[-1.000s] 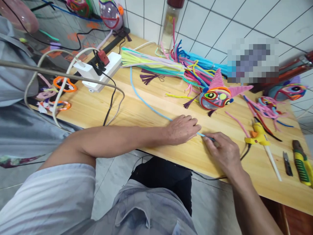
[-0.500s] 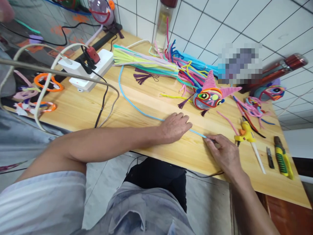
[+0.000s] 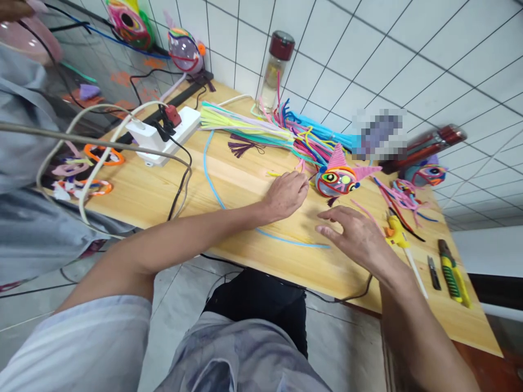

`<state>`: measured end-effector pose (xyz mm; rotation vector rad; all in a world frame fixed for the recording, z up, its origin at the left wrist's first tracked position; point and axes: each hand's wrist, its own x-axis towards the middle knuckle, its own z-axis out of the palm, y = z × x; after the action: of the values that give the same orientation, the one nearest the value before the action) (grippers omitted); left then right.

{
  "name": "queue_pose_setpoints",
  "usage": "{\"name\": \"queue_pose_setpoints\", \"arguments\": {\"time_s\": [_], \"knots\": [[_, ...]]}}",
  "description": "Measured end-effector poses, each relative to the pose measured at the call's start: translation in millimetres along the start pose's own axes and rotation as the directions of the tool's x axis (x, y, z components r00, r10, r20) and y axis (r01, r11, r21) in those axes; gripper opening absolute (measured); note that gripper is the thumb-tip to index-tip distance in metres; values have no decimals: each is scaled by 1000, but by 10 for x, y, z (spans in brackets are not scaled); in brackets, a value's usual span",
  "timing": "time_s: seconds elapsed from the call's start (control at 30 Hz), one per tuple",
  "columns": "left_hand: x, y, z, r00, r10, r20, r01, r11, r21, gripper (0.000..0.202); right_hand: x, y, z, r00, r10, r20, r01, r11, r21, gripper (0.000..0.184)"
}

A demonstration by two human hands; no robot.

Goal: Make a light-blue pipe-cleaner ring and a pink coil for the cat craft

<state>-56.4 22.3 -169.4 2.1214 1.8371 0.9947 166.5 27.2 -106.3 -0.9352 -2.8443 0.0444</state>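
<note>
My left hand point(image 3: 286, 193) lies knuckles up on the wooden table point(image 3: 139, 190), its fingers curled at the end of a yellow pipe cleaner point(image 3: 274, 174). What the fingers grip is hidden. Just right of it lies a fish ornament point(image 3: 337, 179) wrapped in coloured pipe cleaners. My right hand point(image 3: 355, 231) hovers over the table's near part with its fingers spread and nothing in it. A long light-blue pipe cleaner point(image 3: 212, 185) lies loose on the table, curving under my left forearm and ending below my right hand.
A bundle of coloured pipe cleaners point(image 3: 253, 128) and a bottle point(image 3: 274, 71) stand at the back. A white power strip point(image 3: 163, 133) with cables is at left. A yellow glue gun point(image 3: 394, 234), small cutters point(image 3: 433, 272) and a green-handled tool point(image 3: 451, 275) lie at right. A person in grey point(image 3: 20, 136) is at left.
Both hands have let go of the light-blue pipe cleaner, which now lies loose. My left hand moved back toward the yellow pipe cleaner; my right hand lifted and opened.
</note>
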Motion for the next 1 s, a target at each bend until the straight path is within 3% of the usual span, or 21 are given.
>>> {"name": "queue_pose_setpoints", "arguments": {"time_s": [0.23, 0.4, 0.5, 0.63, 0.7, 1.0], "knots": [[150, 83, -101, 999, -26, -38, 23, 996, -83, 22, 585, -117, -373, 988, 58, -144, -49, 997, 66, 21], [389, -109, -145, 991, -115, -67, 115, 993, -13, 23, 821, -143, -508, 981, 105, -165, -92, 992, 85, 20], [600, -341, -192, 971, -179, -156, 190, 980, 59, 26, 864, -156, -584, 977, 133, -169, -119, 989, 88, 20], [803, -608, -220, 907, -256, -335, 298, 951, 78, 26, 834, -220, -659, 974, 171, -146, -160, 983, 88, 22], [824, -664, -214, 891, -288, -351, 333, 940, 76, 28, 799, -265, -674, 971, 205, -122, -196, 977, 83, 23], [697, -652, -178, 939, -201, -278, 250, 956, 153, 39, 822, -275, -751, 959, 267, -99, -265, 964, 34, 22]]}}
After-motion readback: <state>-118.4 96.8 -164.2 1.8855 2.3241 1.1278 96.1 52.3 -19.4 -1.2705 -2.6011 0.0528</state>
